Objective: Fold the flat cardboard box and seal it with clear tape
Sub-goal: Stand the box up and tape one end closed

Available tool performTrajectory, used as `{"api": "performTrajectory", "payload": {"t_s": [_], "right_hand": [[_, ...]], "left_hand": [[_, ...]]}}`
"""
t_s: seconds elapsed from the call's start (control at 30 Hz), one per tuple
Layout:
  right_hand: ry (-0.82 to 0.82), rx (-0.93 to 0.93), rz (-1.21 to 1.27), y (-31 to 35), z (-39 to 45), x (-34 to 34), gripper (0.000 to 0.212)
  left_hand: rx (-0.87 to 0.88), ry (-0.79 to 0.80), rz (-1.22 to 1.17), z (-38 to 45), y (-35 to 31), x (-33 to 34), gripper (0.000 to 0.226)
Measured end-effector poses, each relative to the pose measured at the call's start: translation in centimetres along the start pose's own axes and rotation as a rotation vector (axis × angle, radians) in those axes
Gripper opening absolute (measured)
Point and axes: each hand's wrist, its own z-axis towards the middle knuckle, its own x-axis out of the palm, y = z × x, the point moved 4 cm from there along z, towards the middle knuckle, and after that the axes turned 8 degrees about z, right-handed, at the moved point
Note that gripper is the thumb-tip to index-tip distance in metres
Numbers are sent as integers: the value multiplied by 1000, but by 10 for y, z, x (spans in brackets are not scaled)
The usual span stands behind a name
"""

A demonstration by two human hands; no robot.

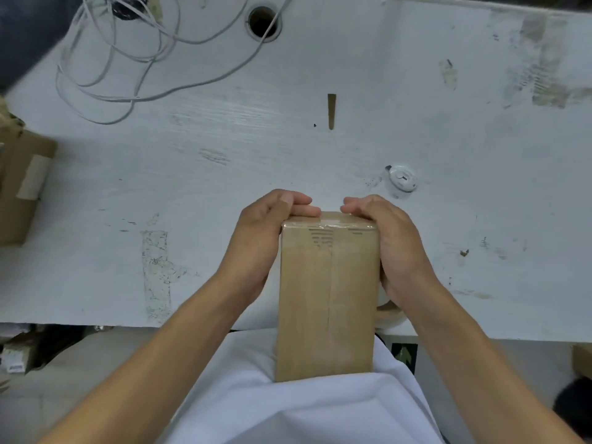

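Pressing tape over the far end of the cardboard box (326, 293) at the tabletop's (224, 161) near edge, left hand (259, 245) and right hand (394, 248) grasp its sides; the tape's ends likely need smoothing next.

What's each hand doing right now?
Left hand: closed on the cardboard box, fingers over its far end.
Right hand: same, closed on the box's right side.
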Motion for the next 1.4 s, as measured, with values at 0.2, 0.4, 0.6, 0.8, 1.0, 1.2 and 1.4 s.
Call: {"api": "performTrajectory", "payload": {"t_s": [0.2, 0.4, 0.6, 0.8, 1.0, 1.2, 1.4], "right_hand": [[115, -210, -236, -17, -40, -7, 64], [138, -277, -236, -17, -52, -3, 49], [184, -386, -227, 16, -21, 8, 58], [265, -481, -301, 34, -11, 18, 70], [135, -453, -547, 42, -15, 10, 57], [-154, -300, -832, 57, -33, -1, 84], [-46, -507, -611, 65, -25, 5, 77]], "left_hand": [[252, 105, 105, -43, 23, 10, 73], [371, 34, 256, -47, 18, 0, 90], [611, -4, 432, -16, -34, -18, 76], [659, -132, 461, 8, -66, -37, 68], [624, -326, 640, -4, -72, -46, 76], [531, -413, 1012, -24, -59, -69, 108], [497, -281, 1085, -28, -54, -80, 97]]}}
